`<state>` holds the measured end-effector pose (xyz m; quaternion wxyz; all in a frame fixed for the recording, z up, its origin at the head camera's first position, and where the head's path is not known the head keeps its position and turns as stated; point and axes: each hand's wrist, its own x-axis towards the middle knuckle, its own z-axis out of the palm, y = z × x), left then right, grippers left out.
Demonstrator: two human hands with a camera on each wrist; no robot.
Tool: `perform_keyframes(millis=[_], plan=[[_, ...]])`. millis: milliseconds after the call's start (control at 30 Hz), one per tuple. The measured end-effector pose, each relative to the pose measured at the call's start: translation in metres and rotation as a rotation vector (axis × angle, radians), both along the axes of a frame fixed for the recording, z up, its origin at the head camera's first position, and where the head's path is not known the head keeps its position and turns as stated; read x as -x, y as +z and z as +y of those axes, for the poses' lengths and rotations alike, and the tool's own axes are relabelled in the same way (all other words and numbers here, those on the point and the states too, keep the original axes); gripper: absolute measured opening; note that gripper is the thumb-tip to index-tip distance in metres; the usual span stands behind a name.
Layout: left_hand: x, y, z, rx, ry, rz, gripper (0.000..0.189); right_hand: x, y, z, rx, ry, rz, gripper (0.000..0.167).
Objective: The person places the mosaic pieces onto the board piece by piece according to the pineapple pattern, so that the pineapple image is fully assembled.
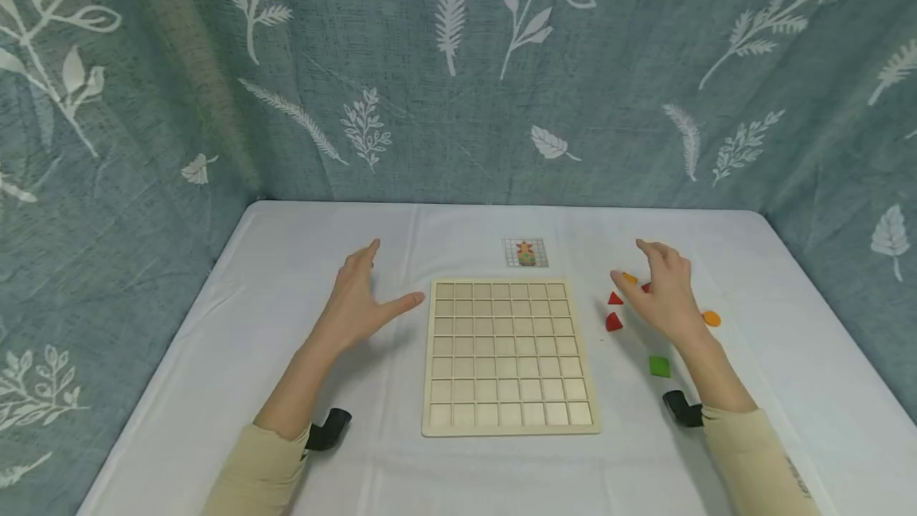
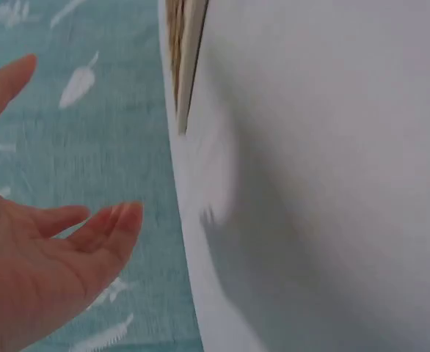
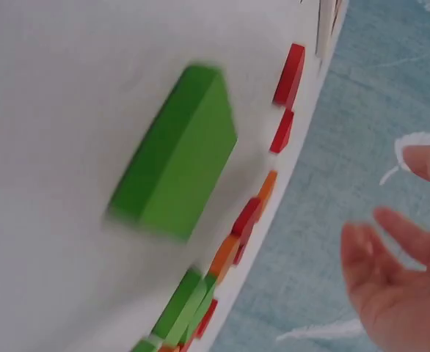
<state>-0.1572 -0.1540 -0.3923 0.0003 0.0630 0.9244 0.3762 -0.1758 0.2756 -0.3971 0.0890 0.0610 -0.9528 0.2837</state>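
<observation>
My left hand (image 1: pixel 358 305) hovers left of a pale wooden grid board (image 1: pixel 511 431), its fingers extended and the thumb spread toward the board's upper left corner. The left wrist view shows the same hand with nothing in its grasp, beside the edge of the board (image 2: pixel 191 66). Over the coloured pieces right of the board is my right hand (image 1: pixel 666 293), thumb and fingers apart, holding nothing. Red pieces (image 1: pixel 614 322) and an orange piece (image 1: pixel 630 279) lie by its thumb. Near its wrist are an orange disc (image 1: pixel 712 318) and a green square block (image 1: pixel 660 366). The hand hides other pieces.
A small card (image 1: pixel 526 253) with a coloured figure on a grid lies behind the board. White cloth covers the table (image 1: pixel 344 468), and a leaf-patterned curtain (image 1: pixel 401 142) hangs behind it. More green blocks (image 3: pixel 178 308) show in the right wrist view.
</observation>
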Motion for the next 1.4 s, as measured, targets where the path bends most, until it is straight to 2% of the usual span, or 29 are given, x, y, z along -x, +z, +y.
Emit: perform_keyframes(millis=[100, 267, 400, 533, 800, 1233, 1400], plan=[[-0.019, -0.002, 0.002, -0.061, -0.062, -0.091, 0.105, -0.001, -0.001, 0.003, 0.027, 0.062, 0.001, 0.052], [-0.053, -0.008, 0.003, -0.132, -0.184, -0.24, 0.1, 0.0, -0.002, 0.014, -0.008, 0.162, -0.122, 0.037], [-0.072, -0.012, 0.005, -0.178, -0.272, -0.282, 0.098, 0.003, -0.005, 0.021, -0.02, 0.204, -0.239, 0.038], [-0.083, -0.017, 0.008, -0.177, -0.326, -0.293, 0.099, 0.006, -0.009, 0.024, -0.018, 0.22, -0.306, 0.041], [-0.092, -0.023, 0.01, -0.156, -0.38, -0.209, 0.097, 0.012, -0.012, 0.022, -0.041, 0.221, -0.314, 0.032], [-0.096, -0.026, 0.014, -0.136, -0.402, -0.218, 0.093, 0.013, -0.017, 0.022, -0.031, 0.216, -0.298, 0.021], [-0.096, -0.027, 0.016, -0.108, -0.386, -0.231, 0.092, 0.016, -0.014, 0.018, -0.069, 0.234, -0.217, 0.02]])
